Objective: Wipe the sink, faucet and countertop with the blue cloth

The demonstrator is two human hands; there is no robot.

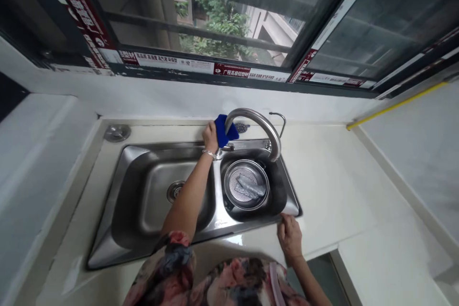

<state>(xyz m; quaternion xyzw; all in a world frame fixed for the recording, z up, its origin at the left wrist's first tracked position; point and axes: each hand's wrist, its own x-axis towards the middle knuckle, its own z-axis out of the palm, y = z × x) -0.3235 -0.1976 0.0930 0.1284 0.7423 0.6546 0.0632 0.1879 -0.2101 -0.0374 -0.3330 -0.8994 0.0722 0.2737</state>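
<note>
My left hand [211, 137] reaches over the stainless steel double sink [215, 191] and is shut on a blue cloth [223, 130], pressing it by the base of the curved steel faucet [258, 122]. A bracelet circles that wrist. My right hand [289, 236] rests on the sink's front rim and the cream countertop [333, 186], holding nothing. In the right basin sits a round metal mesh strainer [246, 184] with something grey and crumpled inside, perhaps plastic. The left basin shows a bare drain [175, 190].
A metal scouring pad [242, 127] sits behind the faucet. A round steel fitting [117, 132] is set in the counter left of the sink. Behind the sink rises a low wall, topped by a dark window frame [201, 69] with printed stickers. Foliage and a building show outside.
</note>
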